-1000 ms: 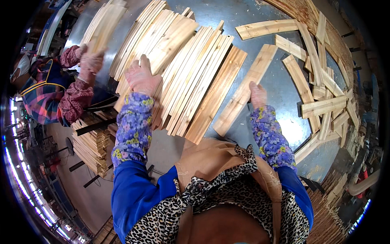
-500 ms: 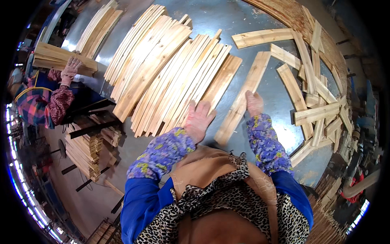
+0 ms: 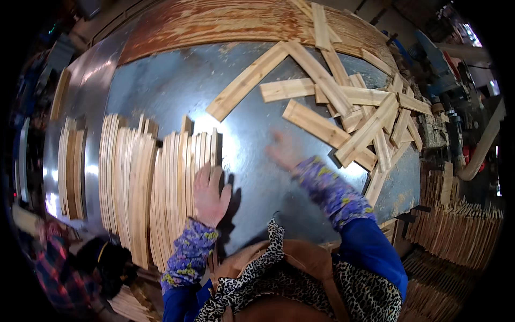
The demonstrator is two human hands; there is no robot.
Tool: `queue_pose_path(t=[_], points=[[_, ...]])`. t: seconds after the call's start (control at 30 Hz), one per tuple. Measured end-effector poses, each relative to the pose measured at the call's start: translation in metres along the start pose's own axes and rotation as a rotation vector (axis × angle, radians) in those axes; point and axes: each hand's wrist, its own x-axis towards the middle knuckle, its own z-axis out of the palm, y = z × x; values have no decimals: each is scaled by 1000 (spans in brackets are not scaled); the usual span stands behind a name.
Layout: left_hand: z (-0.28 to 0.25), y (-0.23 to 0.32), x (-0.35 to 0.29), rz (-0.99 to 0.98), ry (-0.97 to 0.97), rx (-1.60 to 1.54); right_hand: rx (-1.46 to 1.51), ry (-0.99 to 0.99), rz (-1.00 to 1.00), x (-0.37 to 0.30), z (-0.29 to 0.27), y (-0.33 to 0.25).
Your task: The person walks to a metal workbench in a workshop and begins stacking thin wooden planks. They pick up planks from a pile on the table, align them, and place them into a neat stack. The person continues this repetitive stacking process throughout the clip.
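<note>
My left hand (image 3: 211, 196) lies with its fingers stretched out on the right end of a row of narrow wooden boards (image 3: 174, 182), packed side by side. Its palm presses near the last board. Out over the bare metal table (image 3: 247, 182), my right hand (image 3: 283, 150) is blurred by motion, its fingers seemingly apart and nothing visible in it. The loose board (image 3: 316, 123) nearest to it lies flat just beyond, at the edge of a jumbled pile of boards (image 3: 370, 129). Another flat board (image 3: 247, 80) lies alone farther off.
More boards (image 3: 120, 177) stand packed at left, with a smaller bundle (image 3: 71, 169) beyond. A wooden sheet (image 3: 214, 24) covers the far edge. A co-worker (image 3: 64, 263) is at lower left. Stacked boards (image 3: 453, 231) and a grey hose (image 3: 485, 145) are at right.
The view has turned toward the right. The board under my right hand has left the open table and the row's end now looks upright. My right hand has moved toward the loose pile.
</note>
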Motion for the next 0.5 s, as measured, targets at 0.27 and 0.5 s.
queue_pose_path(t=[0.27,0.5], points=[[102,-38,260,-229,-279,516,-723,243,299,82,-184,145],[78,-28,314,-251,-432,473,711,159,595,25,-175,99]])
